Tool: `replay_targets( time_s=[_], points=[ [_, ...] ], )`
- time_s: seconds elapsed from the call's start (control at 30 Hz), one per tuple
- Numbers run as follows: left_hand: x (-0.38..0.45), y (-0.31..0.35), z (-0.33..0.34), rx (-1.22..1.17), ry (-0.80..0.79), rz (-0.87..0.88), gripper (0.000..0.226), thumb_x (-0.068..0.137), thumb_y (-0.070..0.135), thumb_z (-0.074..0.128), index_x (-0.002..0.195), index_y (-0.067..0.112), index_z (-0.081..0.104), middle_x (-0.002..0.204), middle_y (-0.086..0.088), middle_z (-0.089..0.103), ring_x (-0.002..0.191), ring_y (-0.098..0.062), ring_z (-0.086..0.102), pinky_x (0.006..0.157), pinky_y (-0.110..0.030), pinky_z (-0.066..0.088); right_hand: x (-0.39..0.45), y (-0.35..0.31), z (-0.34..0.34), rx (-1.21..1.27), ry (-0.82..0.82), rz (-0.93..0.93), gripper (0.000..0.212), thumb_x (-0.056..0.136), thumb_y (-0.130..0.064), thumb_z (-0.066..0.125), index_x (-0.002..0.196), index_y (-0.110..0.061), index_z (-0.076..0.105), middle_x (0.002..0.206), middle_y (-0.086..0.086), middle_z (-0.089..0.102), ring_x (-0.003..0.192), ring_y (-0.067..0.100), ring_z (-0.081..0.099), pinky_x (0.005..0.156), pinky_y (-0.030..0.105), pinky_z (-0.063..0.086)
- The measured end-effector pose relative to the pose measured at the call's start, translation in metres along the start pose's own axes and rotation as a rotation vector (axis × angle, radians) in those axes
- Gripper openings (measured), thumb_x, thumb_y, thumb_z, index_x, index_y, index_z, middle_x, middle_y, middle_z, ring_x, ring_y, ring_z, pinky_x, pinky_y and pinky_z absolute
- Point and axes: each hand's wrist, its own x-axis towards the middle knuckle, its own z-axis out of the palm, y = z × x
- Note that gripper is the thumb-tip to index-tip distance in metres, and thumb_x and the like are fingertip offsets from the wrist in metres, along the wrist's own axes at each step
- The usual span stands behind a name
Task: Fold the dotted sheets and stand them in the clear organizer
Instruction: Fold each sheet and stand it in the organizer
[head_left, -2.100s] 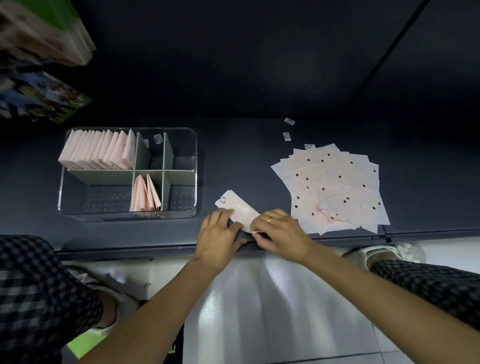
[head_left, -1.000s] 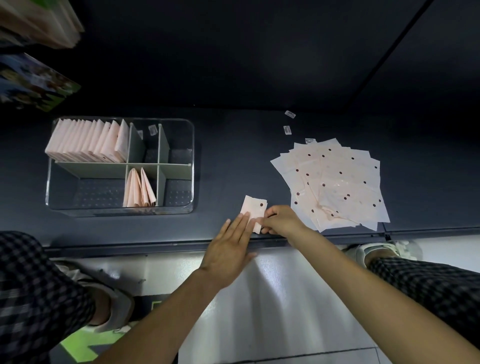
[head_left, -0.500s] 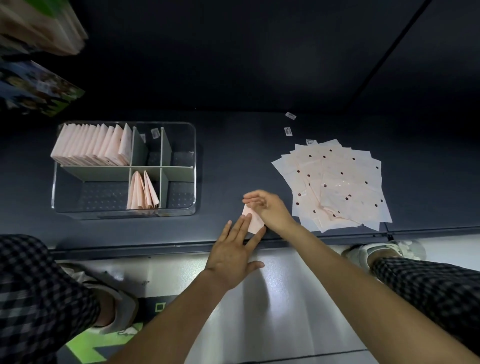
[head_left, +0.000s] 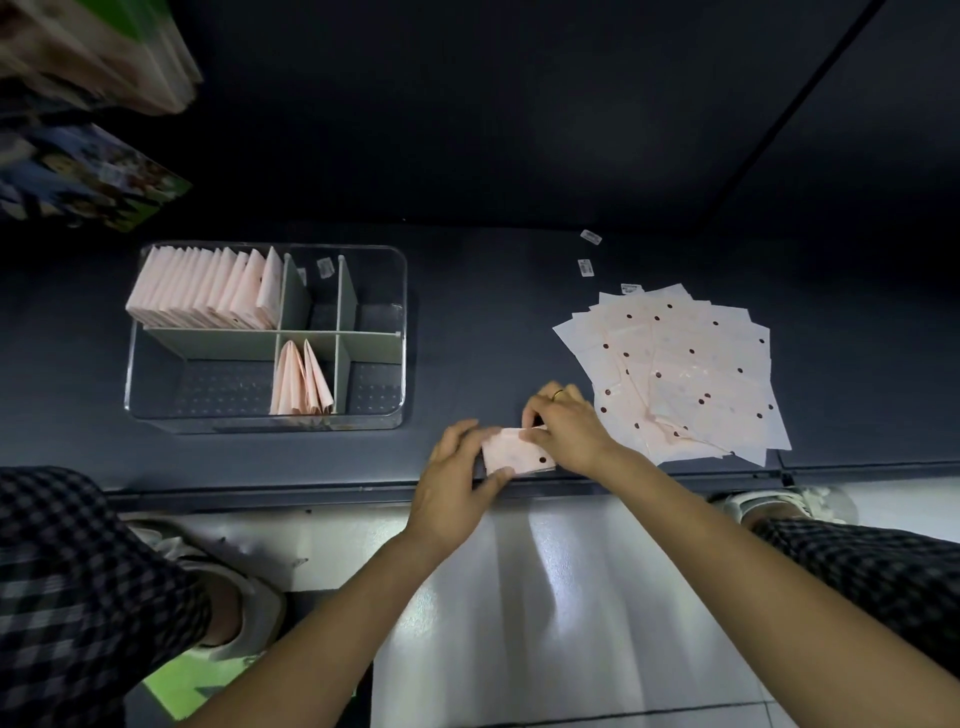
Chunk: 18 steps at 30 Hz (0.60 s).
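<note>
**Two hands hold one folded sheet at the bench edge**

A small folded sheet (head_left: 517, 453) sits at the near edge of the dark bench (head_left: 467, 322). It is pale pink with a dark dot near one corner. The left hand (head_left: 453, 480) holds its left end, with the thumb under the near edge and the fingers curled over the far side. The right hand (head_left: 569, 428) holds the right end, with its fingers bent down and pinching the top edge. A gold ring (head_left: 557, 394) is on one finger of that hand.

To the right, close to the right hand, lies a loose pile of flat sheets (head_left: 685, 369) with dark dots on them. They are spread out like a fan.

To the left, well apart from the hands, stands the clear box (head_left: 397, 312) with green walls inside. A long row of folded sheets (head_left: 208, 291) stands in its back left part. A few more folded sheets (head_left: 301, 382) stand in the middle front part.

Three small white labels (head_left: 586, 267) lie on the bench behind the pile.
</note>
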Motion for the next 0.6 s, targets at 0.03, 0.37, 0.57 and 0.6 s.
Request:
replay_targets(
  time_s=[0.03, 0.37, 0.57, 0.6],
  points=[
    [0.001, 0.003, -0.001, -0.101, 0.044, -0.066, 0.053, 0.085, 0.024, 0.069, 0.133, 0.020, 0.047, 0.134, 0.002, 0.042, 0.122, -0.014, 0.044, 0.101, -0.025, 0.035, -0.004, -0.001, -0.001, 0.083, 0.005, 0.016, 0.005, 0.091, -0.022, 0.058, 0.092, -0.018, 0.060, 0.113, 0.001, 0.050, 0.109, 0.020, 0.039, 0.091, 0.029, 0.035],
    [0.023, 0.017, -0.058, -0.318, 0.052, -0.234, 0.010, 0.083, -0.004, 0.063, 0.088, 0.004, 0.064, 0.083, -0.009, 0.064, 0.059, -0.010, 0.047, 0.066, -0.026, 0.040, -0.032, -0.049, -0.031, 0.802, -0.007, 0.056, 0.011, 0.090, -0.010, 0.061, 0.089, -0.018, 0.054, 0.072, -0.002, 0.066, 0.073, 0.008, 0.057, 0.074, 0.021, 0.042],
    [0.018, 0.000, -0.113, 0.121, 0.275, -0.144, 0.019, 0.089, 0.016, 0.061, 0.108, 0.016, 0.065, 0.094, -0.006, 0.060, 0.088, -0.023, 0.054, 0.077, -0.035, 0.047, -0.019, -0.101, -0.034, 0.766, 0.059, 0.056, 0.011, 0.083, -0.011, 0.067, 0.076, -0.019, 0.063, 0.061, -0.011, 0.066, 0.055, -0.003, 0.056, 0.070, 0.021, 0.048],
    [0.015, -0.007, -0.119, 0.248, 0.348, -0.133, 0.020, 0.090, 0.020, 0.060, 0.109, 0.017, 0.065, 0.098, -0.008, 0.058, 0.095, -0.026, 0.051, 0.079, -0.038, 0.047, -0.016, -0.110, -0.033, 0.761, 0.102, 0.065, 0.012, 0.083, -0.012, 0.067, 0.074, -0.019, 0.062, 0.060, -0.011, 0.065, 0.053, -0.003, 0.055, 0.067, 0.019, 0.048]
  ],
)
